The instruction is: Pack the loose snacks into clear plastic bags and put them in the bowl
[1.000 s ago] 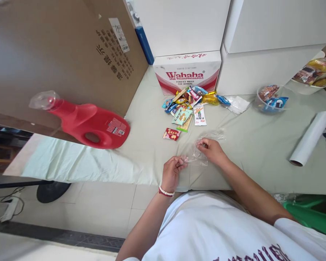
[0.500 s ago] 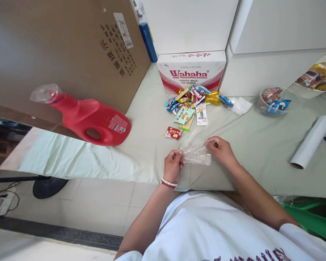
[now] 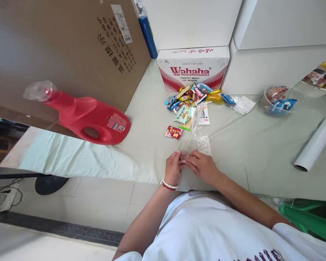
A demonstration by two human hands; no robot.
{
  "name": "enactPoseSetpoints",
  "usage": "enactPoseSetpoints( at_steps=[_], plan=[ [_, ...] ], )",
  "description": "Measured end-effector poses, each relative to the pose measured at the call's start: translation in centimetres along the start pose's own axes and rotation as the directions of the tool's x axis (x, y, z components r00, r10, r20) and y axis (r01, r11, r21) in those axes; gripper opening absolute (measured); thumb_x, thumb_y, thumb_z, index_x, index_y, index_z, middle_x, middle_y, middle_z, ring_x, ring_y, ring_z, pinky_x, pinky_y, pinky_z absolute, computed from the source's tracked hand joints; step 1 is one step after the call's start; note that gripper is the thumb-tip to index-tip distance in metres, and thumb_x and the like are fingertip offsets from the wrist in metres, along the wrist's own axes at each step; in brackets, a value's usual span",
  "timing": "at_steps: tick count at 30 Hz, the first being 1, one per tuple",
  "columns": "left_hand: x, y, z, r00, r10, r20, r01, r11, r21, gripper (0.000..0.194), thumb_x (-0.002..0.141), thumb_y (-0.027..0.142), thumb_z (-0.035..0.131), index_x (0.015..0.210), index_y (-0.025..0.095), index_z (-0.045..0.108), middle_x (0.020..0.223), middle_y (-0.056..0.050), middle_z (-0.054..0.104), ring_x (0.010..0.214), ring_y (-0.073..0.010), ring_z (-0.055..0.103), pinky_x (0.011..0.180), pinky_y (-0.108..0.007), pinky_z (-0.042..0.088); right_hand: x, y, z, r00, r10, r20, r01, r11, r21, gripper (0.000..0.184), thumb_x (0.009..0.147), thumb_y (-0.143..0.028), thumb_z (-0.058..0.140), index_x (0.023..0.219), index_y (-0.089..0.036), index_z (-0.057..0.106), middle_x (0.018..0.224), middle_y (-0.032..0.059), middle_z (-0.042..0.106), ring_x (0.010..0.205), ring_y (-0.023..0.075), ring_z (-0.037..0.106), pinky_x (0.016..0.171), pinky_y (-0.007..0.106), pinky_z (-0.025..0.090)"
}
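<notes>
Both hands meet near the table's front edge around a clear plastic bag (image 3: 202,144). My left hand (image 3: 174,167) is closed on one end of it, fingertips pinched. My right hand (image 3: 203,166) presses its fingers on the same gathered end, touching the left fingertips. Beyond the hands the rest of the bag spreads over the cloth, reaching up toward the snacks. A small red snack packet (image 3: 173,132) lies just past my left hand. Behind it are a light green packet (image 3: 183,114), a white packet (image 3: 203,115) and a pile of wrapped snacks (image 3: 197,93).
A red jug (image 3: 93,119) stands at left before a large cardboard box (image 3: 70,47). A Wahaha carton (image 3: 192,70) backs the snacks. At right are a clear plastic tub (image 3: 278,99) with packets and a white roll (image 3: 316,143). A green cloth (image 3: 149,145) covers the table.
My right hand has moved left to meet my left hand. The bag, stretched between the hands before, is now gathered at one end, its loose part lying farther from me.
</notes>
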State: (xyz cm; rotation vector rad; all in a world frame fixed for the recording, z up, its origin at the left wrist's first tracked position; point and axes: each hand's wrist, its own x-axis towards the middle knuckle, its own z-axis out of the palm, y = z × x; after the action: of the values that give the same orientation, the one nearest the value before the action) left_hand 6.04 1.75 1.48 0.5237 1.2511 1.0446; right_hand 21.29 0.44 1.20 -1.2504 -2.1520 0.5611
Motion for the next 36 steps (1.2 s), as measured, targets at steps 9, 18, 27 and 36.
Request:
enactPoseSetpoints(
  at_steps=[9, 18, 27, 36],
  plan=[
    [0.0, -0.1, -0.7, 0.994, -0.007, 0.106, 0.009, 1.0, -0.023, 0.039, 0.062, 0.044, 0.088, 0.08, 0.016, 0.067, 0.072, 0.0, 0.07, 0.068, -0.0145, 0.067, 0.066, -0.028, 0.058, 0.4, 0.6, 0.4, 0.955, 0.297, 0.009, -0.27, 0.853, 0.446, 0.016, 0.096, -0.032, 0.061, 0.095, -0.022, 0.073, 0.083, 0.0015, 0.073, 0.07, 0.0153, 0.063, 0.067, 0.027, 0.047],
    [0.1, -0.6, -1.2, 0.994, 0.113, -0.002, -0.113, 0.993, -0.016, 0.044, 0.069, 0.056, 0.082, 0.075, 0.019, 0.059, 0.079, -0.001, 0.069, 0.065, -0.0117, 0.063, 0.061, -0.025, 0.05, -0.7, 0.9, -1.8, 0.668, 0.744, -0.033, -0.413, 0.407, 0.815, 0.03, 0.087, -0.053, 0.064, 0.091, -0.023, 0.06, 0.086, 0.0008, 0.069, 0.049, 0.0092, 0.037, 0.044, 0.024, 0.031],
    [-2.5, -0.2, -3.5, 0.86, 0.507, 0.056, -0.378, 0.558, 0.739, 0.041, 0.073, 0.023, 0.065, 0.114, 0.021, 0.061, 0.119, -0.011, 0.062, 0.112, -0.0274, 0.059, 0.09, -0.042, 0.053, -7.4, 4.6, -9.9, 0.759, 0.624, -0.187, -0.61, 0.781, 0.134, 0.053, 0.085, -0.052, 0.066, 0.129, -0.023, 0.059, 0.129, 0.0139, 0.063, 0.106, 0.0279, 0.061, 0.086, 0.045, 0.055],
    [2.0, 0.9, 1.6, 0.815, 0.568, 0.117, -0.412, 0.426, 0.806, 0.03, 0.084, 0.039, 0.065, 0.107, 0.02, 0.065, 0.093, -0.011, 0.068, 0.096, -0.0304, 0.064, 0.086, -0.039, 0.046, 3.6, 1.5, -4.9, 0.962, 0.273, -0.005, -0.271, 0.953, -0.138, 0.042, 0.091, -0.039, 0.066, 0.128, -0.018, 0.064, 0.12, 0.0171, 0.069, 0.117, 0.034, 0.059, 0.099, 0.05, 0.047]
  ],
)
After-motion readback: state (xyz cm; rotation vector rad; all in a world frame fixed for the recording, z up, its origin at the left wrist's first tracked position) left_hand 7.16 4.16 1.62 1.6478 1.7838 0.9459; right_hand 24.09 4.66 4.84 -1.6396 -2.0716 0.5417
